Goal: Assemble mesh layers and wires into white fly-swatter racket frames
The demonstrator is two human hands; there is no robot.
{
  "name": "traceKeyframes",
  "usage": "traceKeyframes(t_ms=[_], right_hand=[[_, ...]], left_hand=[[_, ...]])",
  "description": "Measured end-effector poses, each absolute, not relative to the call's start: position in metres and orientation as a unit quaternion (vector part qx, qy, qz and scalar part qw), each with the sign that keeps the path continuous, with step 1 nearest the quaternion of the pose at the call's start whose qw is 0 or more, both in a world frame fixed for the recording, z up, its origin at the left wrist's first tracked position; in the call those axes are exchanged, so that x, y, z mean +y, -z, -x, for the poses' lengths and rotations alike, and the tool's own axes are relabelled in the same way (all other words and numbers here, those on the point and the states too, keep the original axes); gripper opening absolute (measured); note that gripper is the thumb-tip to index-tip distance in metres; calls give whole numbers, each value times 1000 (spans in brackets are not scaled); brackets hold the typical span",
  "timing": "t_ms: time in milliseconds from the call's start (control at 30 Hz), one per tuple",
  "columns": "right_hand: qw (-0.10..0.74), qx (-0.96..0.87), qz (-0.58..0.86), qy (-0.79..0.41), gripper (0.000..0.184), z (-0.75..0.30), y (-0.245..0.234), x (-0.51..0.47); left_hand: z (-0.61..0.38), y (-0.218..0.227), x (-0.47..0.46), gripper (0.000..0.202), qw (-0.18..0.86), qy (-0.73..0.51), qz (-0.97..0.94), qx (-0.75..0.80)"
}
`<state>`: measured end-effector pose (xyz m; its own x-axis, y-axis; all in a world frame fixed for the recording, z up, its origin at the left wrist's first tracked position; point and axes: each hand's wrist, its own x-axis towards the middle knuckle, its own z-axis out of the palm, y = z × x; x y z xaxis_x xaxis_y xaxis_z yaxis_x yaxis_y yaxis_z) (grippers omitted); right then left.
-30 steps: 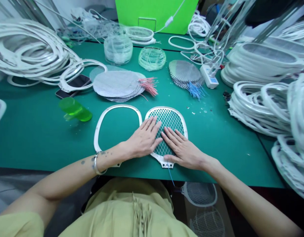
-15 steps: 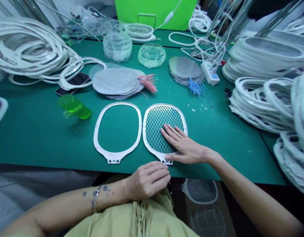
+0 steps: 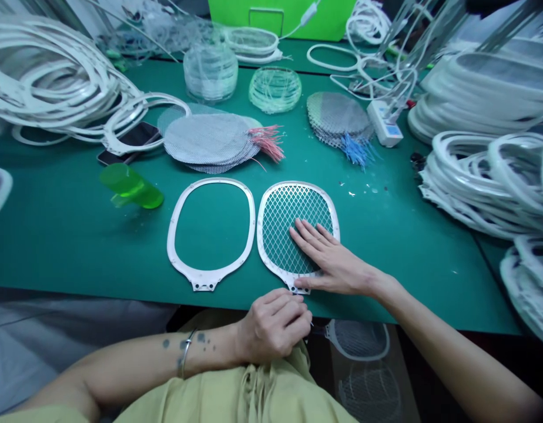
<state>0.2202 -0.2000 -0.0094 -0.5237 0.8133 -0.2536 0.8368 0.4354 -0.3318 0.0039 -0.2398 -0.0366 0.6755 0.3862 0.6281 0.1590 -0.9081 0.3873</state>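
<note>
A white oval racket frame with a metal diamond mesh (image 3: 278, 220) in it lies flat on the green table. My right hand (image 3: 331, 258) rests on it with fingers stretched out, its thumb by the narrow neck. Just below that neck, at the table's front edge, my left hand (image 3: 275, 326) is closed, knuckles up. A tiny pale tip sticks out beside its fingers; what they grip is hidden. Left of the meshed frame, almost touching it, lies a matching bare racket frame (image 3: 171, 235) with no mesh.
Behind are mesh sheets with red wires (image 3: 210, 138), mesh sheets with blue wires (image 3: 337, 114) and a power strip (image 3: 384, 123). A green translucent cup (image 3: 133, 188) stands to the left. White frames are piled at left (image 3: 55, 82) and right (image 3: 483, 176).
My left hand has moved slightly to the right, near the frame's neck. My right hand stays flat on the mesh. The whole view has shifted a little.
</note>
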Motion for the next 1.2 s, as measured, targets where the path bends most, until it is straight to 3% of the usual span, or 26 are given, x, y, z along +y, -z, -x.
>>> traceKeyframes(t_ms=[333, 533, 633, 733, 1000, 1100, 1200], right_hand=[[43, 849, -486, 201, 103, -220, 13, -200], [63, 846, -484, 217, 102, -219, 7, -198], [75, 834, -495, 232, 100, -217, 5, -199], [83, 814, -522, 239, 100, -217, -1, -198], [46, 830, -510, 220, 100, -224, 17, -201], [3, 836, -520, 176, 81, -231, 35, -200], [-56, 821, -530, 205, 44, -242, 20, -167]], left_hand=[[0, 46, -249, 20, 166, -349, -911, 146], [15, -3, -193, 20, 427, -227, -864, 139], [16, -14, -154, 32, 311, -213, -882, 284], [9, 2, -130, 49, 149, -131, -931, 306], [11, 25, -121, 59, 110, -102, -941, 303], [18, 35, -110, 62, 100, -116, -950, 271], [19, 53, -96, 67, 62, -144, -961, 230]])
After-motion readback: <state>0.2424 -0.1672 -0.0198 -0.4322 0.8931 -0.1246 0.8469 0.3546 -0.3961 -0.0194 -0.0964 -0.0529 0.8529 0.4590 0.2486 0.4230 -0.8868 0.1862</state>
